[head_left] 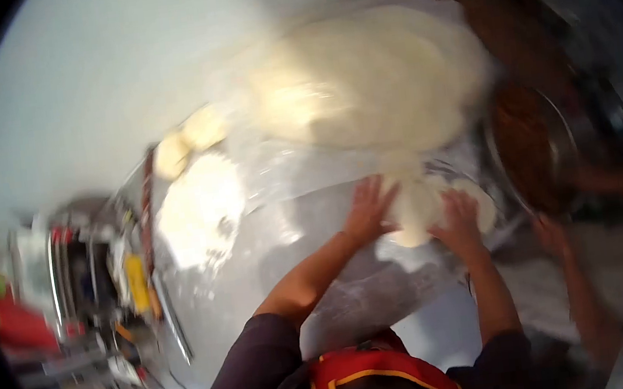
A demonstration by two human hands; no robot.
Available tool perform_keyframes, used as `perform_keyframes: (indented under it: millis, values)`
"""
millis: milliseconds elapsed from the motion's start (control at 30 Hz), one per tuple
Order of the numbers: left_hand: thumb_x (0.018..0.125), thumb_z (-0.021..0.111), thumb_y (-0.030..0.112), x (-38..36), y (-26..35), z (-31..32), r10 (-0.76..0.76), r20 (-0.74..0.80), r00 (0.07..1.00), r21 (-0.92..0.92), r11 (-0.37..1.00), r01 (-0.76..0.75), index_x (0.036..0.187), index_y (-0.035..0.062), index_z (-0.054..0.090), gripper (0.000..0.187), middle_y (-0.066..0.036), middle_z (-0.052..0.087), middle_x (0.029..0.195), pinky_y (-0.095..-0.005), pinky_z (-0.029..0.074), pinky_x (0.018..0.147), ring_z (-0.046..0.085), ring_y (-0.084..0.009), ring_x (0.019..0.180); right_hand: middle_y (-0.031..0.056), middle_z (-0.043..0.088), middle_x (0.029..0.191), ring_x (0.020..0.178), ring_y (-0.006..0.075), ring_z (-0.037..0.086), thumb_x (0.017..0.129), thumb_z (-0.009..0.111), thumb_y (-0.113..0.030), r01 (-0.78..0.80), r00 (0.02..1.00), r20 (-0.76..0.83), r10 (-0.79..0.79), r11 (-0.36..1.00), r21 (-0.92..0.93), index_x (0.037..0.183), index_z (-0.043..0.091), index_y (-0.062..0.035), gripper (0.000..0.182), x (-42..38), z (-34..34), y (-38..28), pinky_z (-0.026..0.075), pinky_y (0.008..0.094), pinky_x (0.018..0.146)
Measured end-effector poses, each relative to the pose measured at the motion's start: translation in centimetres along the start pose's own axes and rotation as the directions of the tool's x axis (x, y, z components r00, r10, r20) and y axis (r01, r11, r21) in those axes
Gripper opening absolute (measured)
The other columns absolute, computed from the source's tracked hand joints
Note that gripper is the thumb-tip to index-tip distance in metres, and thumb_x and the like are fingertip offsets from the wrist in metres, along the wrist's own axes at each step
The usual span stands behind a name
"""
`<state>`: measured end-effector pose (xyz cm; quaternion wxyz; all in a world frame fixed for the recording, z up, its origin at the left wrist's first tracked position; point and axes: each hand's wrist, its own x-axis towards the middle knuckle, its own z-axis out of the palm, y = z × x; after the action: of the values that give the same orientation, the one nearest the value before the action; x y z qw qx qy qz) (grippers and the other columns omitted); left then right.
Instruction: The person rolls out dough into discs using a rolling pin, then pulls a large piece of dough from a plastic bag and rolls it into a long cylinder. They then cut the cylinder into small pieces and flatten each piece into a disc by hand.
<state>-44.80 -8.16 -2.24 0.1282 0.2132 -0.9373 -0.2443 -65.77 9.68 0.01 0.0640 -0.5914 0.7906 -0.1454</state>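
Note:
Pale dough pieces [412,210] lie on the metal work surface between my two hands. My left hand [368,209], fingers spread, touches the left side of the dough. On the right side, my right hand [462,217] rests with its fingers apart, beside a rounder dough piece [485,204]. A very large mass of dough [383,79] lies just beyond them. White flour [204,207] is heaped to the left, with small dough balls [186,139] behind it.
At the right, a metal bowl [561,127] holds a reddish-brown filling, and another person's arm and hand [569,265] are beside it. A metal rod [172,318] lies along the left edge. Beyond that edge are cluttered items, one a yellow object [137,282].

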Motion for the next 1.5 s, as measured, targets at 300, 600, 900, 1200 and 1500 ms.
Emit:
perform_keyframes:
  millis: [300, 600, 900, 1200, 1500]
  values:
    - [0.087, 0.064, 0.018, -28.8, -7.9, -10.7, -0.637, -0.572, 0.517, -0.082, 0.671, 0.737, 0.139, -0.0028, 0.039, 0.061, -0.029, 0.037, 0.144, -0.05, 0.027, 0.113, 0.032, -0.0451, 0.136, 0.0249, 0.049, 0.135, 0.126, 0.041, 0.046, 0.092, 0.058, -0.011, 0.314, 0.941, -0.056, -0.334, 0.798, 0.514, 0.137, 0.043, 0.0032, 0.05, 7.8, 3.8, -18.8, 0.037, 0.0444, 0.107]
    - [0.093, 0.059, 0.032, -40.1, -12.5, -13.2, -0.718, -0.66, 0.221, 0.004, 0.291, 0.957, 0.142, -0.0006, 0.037, 0.063, -0.024, 0.037, 0.146, -0.0503, 0.022, 0.115, 0.03, -0.0409, 0.139, 0.0204, 0.055, 0.13, 0.12, 0.0353, 0.054, 0.09, 0.066, -0.024, 0.132, 0.945, 0.089, -0.314, 0.617, 0.776, 0.138, 0.044, 0.0003, 0.058, 25.2, 13.4, -42.5, 0.042, 0.0415, 0.102]
    - [0.087, 0.064, 0.03, -39.6, -12.1, -15.0, -0.763, -0.622, 0.176, -0.05, 0.262, 0.964, 0.137, -0.002, 0.045, 0.062, -0.024, 0.043, 0.142, -0.053, 0.025, 0.114, 0.035, -0.0413, 0.136, 0.0267, 0.046, 0.141, 0.132, 0.0373, 0.043, 0.077, 0.075, -0.048, 0.293, 0.937, 0.129, -0.326, 0.93, 0.223, 0.142, 0.037, 0.0059, 0.092, 43.8, 16.6, -45.5, 0.034, 0.0411, 0.111]
    - [0.086, 0.064, 0.025, -39.1, -12.0, -15.8, -0.819, -0.556, 0.142, -0.099, 0.235, 0.967, 0.138, -0.0022, 0.043, 0.063, -0.024, 0.039, 0.145, -0.0529, 0.022, 0.115, 0.032, -0.0411, 0.138, 0.0227, 0.055, 0.13, 0.123, 0.0377, 0.052, 0.069, 0.082, -0.042, 0.249, 0.904, 0.343, -0.253, 0.967, 0.056, 0.138, 0.047, -0.0058, 0.085, 46.1, 15.7, -48.2, 0.043, 0.0419, 0.102]
    - [0.09, 0.061, 0.032, -39.8, -12.1, -14.9, -0.758, -0.627, 0.18, -0.062, 0.279, 0.958, 0.138, -0.0006, 0.044, 0.061, -0.023, 0.04, 0.144, -0.0527, 0.022, 0.115, 0.033, -0.0394, 0.138, 0.0091, 0.062, 0.104, 0.102, 0.0263, 0.06, 0.074, 0.074, -0.009, 0.419, 0.89, -0.378, -0.257, 0.789, 0.449, 0.107, 0.063, -0.0105, 0.035, 33.9, 8.6, -44.5, 0.047, 0.0379, 0.088]
